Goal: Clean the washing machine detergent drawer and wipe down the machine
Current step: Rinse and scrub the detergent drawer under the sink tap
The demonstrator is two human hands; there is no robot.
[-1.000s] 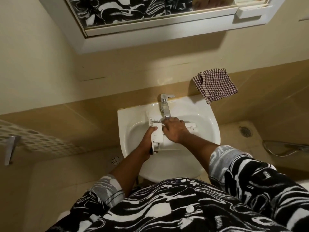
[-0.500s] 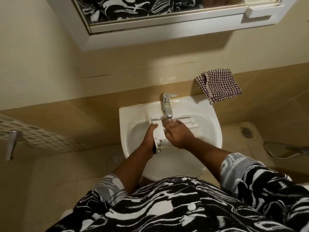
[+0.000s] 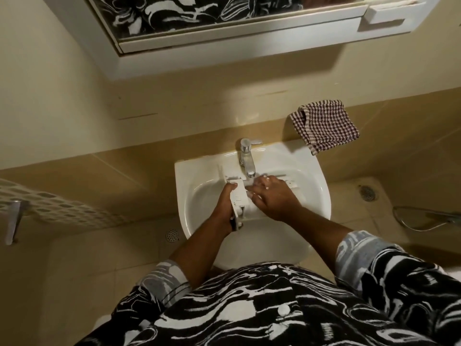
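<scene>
beige tiled bathroom; sink (image 3: 316,176) at centre frame. detergent drawer (image 3: 238,196) over the basin, under tap (image 3: 245,152). left hand (image 3: 223,208) grips its near end; right hand (image 3: 274,198), fingers fairly straight, presses on it. step: rinsing drawer. next, likely: turn it, reach the compartments.

My left hand (image 3: 224,207) grips the front end of the white detergent drawer (image 3: 238,194) over the sink (image 3: 192,171). My right hand (image 3: 273,199) lies across the drawer, fingers reaching under the faucet (image 3: 246,157). 1 checked cloth (image 3: 325,124) sits on the ledge behind the sink's right corner.
</scene>
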